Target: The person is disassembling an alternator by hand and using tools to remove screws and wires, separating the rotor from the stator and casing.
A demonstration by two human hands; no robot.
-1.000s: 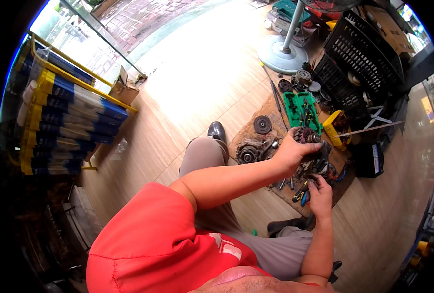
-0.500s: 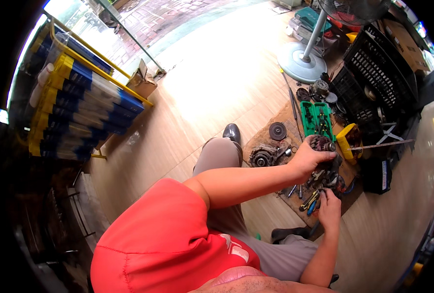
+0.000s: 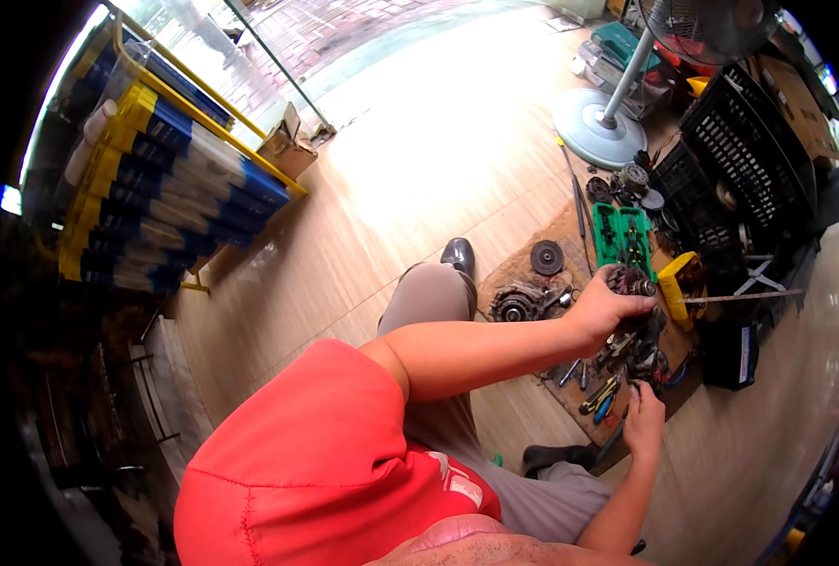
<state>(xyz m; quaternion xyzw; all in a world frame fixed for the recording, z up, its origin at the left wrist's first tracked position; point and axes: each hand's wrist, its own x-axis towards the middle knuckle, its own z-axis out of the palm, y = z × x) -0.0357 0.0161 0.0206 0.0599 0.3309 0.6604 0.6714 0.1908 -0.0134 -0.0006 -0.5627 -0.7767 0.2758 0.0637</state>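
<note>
My left hand (image 3: 600, 309) is closed round a dark, greasy metal machine part (image 3: 638, 282) with a stubby round shaft end, held above a brown board (image 3: 570, 236). Nearer to me, my right hand (image 3: 644, 417) has its fingers bent together beside a cluster of dirty metal parts (image 3: 646, 363); what they pinch is too small to make out. Left of the right hand lie yellow-and-black pliers (image 3: 598, 394) and a blue-handled tool (image 3: 605, 407). A grimy round housing (image 3: 515, 305) and a dark toothed disc (image 3: 547, 257) rest farther left.
A green tool case (image 3: 624, 236) lies open beyond my left hand, beside a yellow container (image 3: 681, 283). Black crates (image 3: 749, 141) and a dark box (image 3: 732, 354) stand to the right. The fan's round base (image 3: 594, 132) is behind. A yellow rack (image 3: 226, 108) holds blue-and-white packages.
My right hand has moved slightly toward me, away from the cluster of parts. The left hand keeps its grip on the machine part. The whole view has shifted a little.
</note>
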